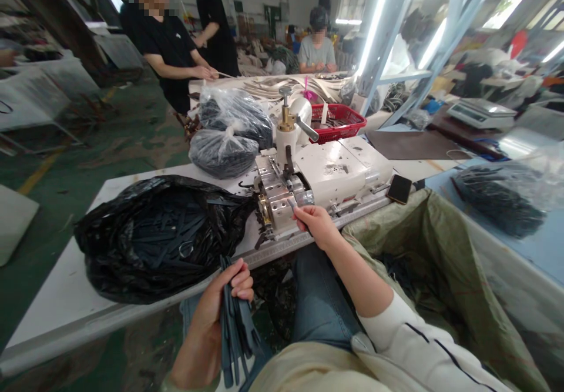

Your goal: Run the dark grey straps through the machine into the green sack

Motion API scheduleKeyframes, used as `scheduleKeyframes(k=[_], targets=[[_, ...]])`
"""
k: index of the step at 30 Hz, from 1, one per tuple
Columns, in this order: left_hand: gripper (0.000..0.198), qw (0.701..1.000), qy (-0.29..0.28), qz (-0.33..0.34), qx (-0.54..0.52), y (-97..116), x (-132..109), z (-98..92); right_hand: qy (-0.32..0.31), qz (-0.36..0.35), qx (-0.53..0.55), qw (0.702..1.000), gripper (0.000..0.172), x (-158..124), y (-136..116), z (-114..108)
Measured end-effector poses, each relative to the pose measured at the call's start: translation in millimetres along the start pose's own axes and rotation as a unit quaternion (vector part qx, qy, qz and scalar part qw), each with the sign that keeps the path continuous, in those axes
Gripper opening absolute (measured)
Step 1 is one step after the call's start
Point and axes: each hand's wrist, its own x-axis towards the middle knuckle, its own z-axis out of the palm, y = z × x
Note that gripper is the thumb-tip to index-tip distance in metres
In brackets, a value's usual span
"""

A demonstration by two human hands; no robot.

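My left hand (231, 283) is closed round a bundle of dark blue-grey strips (238, 327) that hang down over my lap. In front of the white machine (343, 166), my right hand (315, 221) pinches a small dark strip (292, 203), its end pointing at the metal plate (277, 195) of the machine head. Whether that strip touches the machine I cannot tell. Left of the machine, a black plastic bag (106, 227) lies wide open on the table, with more loose dark strips (165, 227) and a metal ring inside.
Clear plastic bags (229, 151) of dark material stand behind the black bag. A red basket (348, 123) sits behind the machine, and a phone (399, 188) lies at its right end. A green sack (458, 257) gapes at my right. Several people work across the table.
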Motion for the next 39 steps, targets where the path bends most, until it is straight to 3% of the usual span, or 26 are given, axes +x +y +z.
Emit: scheduleKeyframes(k=[5,11,15,17,19,21,22,24,26,27,28,29,31,32,34,35,37,39], targets=[[0.018,1.000,0.001,0.001,0.007,3,1,-2.4,0.021,0.067,0.102,0.992,0.039,32,-6,-1],[0.020,1.000,-0.002,0.001,-0.006,5,3,-5.2,0.074,0.071,0.101,0.990,0.035,44,-7,7],[0.022,1.000,-0.004,-0.010,-0.010,6,5,-4.8,0.146,0.037,0.101,0.984,0.035,43,-11,4],[0.021,1.000,-0.008,-0.015,-0.009,6,6,-3.8,0.232,-0.012,0.057,0.971,0.034,31,-11,-12],[0.018,1.000,-0.012,-0.017,-0.008,4,6,-2.2,0.358,-0.067,-0.083,0.928,0.035,6,-8,-43],[0.018,1.000,-0.013,-0.018,-0.012,2,5,0.4,0.457,-0.085,-0.292,0.836,0.040,-26,-2,-86],[0.018,1.000,-0.011,-0.018,-0.015,1,5,2.2,0.475,-0.065,-0.387,0.787,0.041,-42,1,-108],[0.020,1.000,-0.008,-0.021,-0.021,-2,4,6.7,0.452,0.018,-0.530,0.718,0.042,-70,6,-145],[0.020,0.999,-0.010,-0.022,-0.031,-6,6,11.9,0.411,0.049,-0.598,0.686,0.047,-91,9,-159],[0.020,0.999,-0.012,-0.023,-0.037,-8,8,14.5,0.384,0.032,-0.598,0.702,0.051,-98,9,-155],[0.020,0.999,-0.015,-0.020,-0.046,-9,10,16.8,0.344,0.001,-0.573,0.743,0.053,-103,9,-143],[0.019,0.998,-0.017,-0.014,-0.056,-10,13,18.7,0.278,-0.032,-0.525,0.804,0.052,-108,9,-124],[0.017,0.996,-0.009,0.018,-0.083,-11,18,20.8,0.074,-0.083,-0.394,0.912,0.046,-117,7,-74],[0.016,0.995,-0.001,0.041,-0.095,-10,20,20.7,-0.033,-0.106,-0.344,0.933,0.046,-122,7,-47],[0.015,0.989,0.018,0.093,-0.114,-6,23,18.5,-0.166,-0.174,-0.317,0.917,0.056,-128,8,4],[0.015,0.986,0.027,0.119,-0.117,-3,23,16.7,-0.183,-0.218,-0.332,0.899,0.064,-129,10,24],[0.015,0.978,0.042,0.167,-0.113,1,20,13.2,-0.150,-0.301,-0.370,0.866,0.079,-128,15,55],[0.015,0.972,0.053,0.207,-0.096,3,14,11.5,-0.117,-0.354,-0.378,0.848,0.080,-121,23,74]])
